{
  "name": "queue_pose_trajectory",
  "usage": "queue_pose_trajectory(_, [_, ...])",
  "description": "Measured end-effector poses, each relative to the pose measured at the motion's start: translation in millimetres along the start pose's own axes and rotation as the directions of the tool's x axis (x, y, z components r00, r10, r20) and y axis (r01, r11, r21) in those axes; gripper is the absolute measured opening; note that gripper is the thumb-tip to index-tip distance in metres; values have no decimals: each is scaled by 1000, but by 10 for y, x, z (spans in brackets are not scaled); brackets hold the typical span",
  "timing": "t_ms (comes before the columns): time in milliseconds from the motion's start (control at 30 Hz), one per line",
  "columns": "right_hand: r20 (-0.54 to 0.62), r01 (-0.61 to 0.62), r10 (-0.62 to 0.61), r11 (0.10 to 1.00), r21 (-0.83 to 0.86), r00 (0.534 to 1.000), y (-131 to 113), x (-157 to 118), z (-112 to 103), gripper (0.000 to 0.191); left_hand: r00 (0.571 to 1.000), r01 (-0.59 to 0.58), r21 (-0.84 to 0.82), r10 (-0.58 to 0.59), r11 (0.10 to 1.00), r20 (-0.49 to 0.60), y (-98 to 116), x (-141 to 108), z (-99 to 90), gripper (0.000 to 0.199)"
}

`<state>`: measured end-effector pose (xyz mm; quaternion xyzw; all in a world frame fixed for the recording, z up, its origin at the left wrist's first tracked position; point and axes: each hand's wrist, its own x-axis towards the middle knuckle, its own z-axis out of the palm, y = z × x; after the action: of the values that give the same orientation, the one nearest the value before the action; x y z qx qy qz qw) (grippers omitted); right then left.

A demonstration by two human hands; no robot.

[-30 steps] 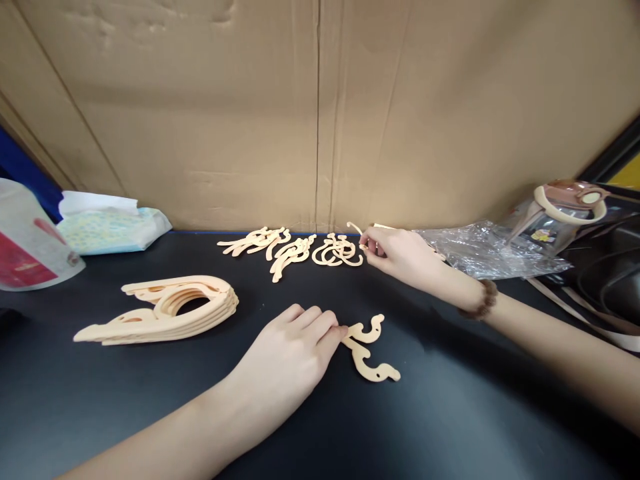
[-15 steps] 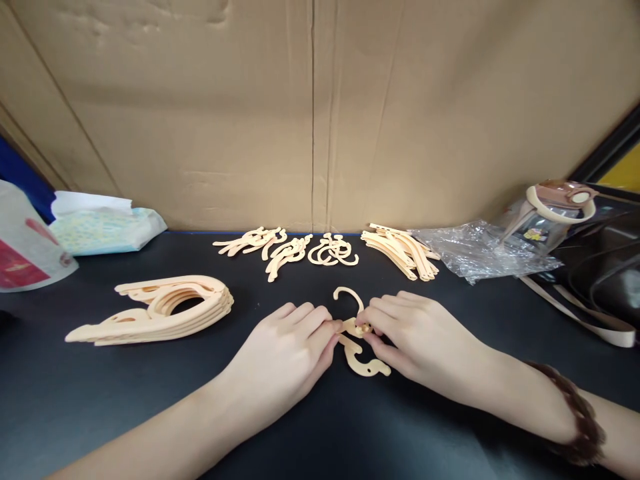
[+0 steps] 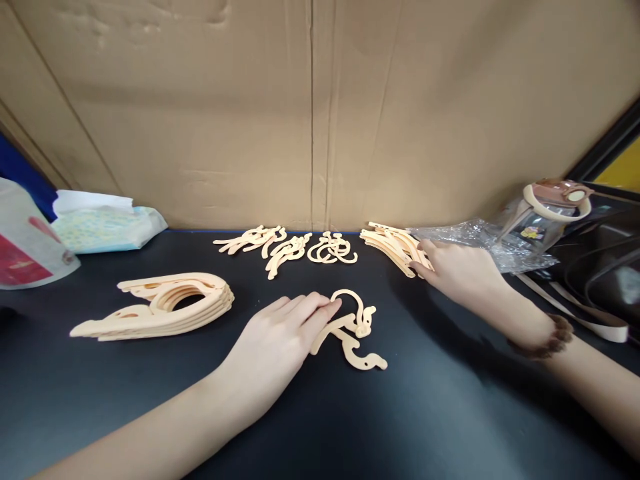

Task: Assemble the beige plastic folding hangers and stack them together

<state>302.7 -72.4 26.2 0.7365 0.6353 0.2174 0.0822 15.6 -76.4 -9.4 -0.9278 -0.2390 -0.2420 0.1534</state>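
Note:
In the middle of the black table lies a partly joined cream plastic folding hanger (image 3: 350, 327), made of a curved hook (image 3: 353, 293) and arm pieces spreading below it. My left hand (image 3: 285, 340) is closed on its left side; the fingertips' exact grip is partly hidden. At the back right, my right hand (image 3: 463, 270) reaches over a pile of slim curved hanger bars (image 3: 393, 247). Its thumb and fingers close around the right end of a bar, which they partly cover.
Folded hangers (image 3: 175, 307) form a stack at left. Along the back lie hanger arm pieces (image 3: 255, 239), more arms (image 3: 289, 252) and loose hooks (image 3: 333, 248). A tissue pack (image 3: 110, 223), clear plastic wrap (image 3: 475, 233), a bottle (image 3: 547, 217) and a dark bag (image 3: 605, 267) flank the cardboard wall (image 3: 225, 120).
My right hand has left the hanger and moved back and right to the bar pile. My left hand has shifted slightly left and stays on the hanger.

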Motion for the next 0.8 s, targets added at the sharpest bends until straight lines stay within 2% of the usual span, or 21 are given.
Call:
queue_pose_trajectory(267, [153, -24, 17, 999, 47, 988, 10, 15, 78, 35, 1000, 17, -39, -16, 999, 16, 0, 26, -10, 31])
queue_pose_trajectory(600, [130, -51, 35, 992, 119, 991, -2, 65, 133, 34, 1000, 15, -35, -14, 999, 8, -1, 27, 7, 40])
queue_pose_trajectory(700, [76, -49, 38, 987, 151, 996, 4, 70, 141, 32, 998, -63, -88, 61, 994, -19, -4, 32, -23, 42])
queue_pose_trajectory(800, [21, -70, 68, 981, 179, 997, 19, 62, 133, 31, 974, -226, -178, 225, 958, -23, 100, 47, -148, 33])
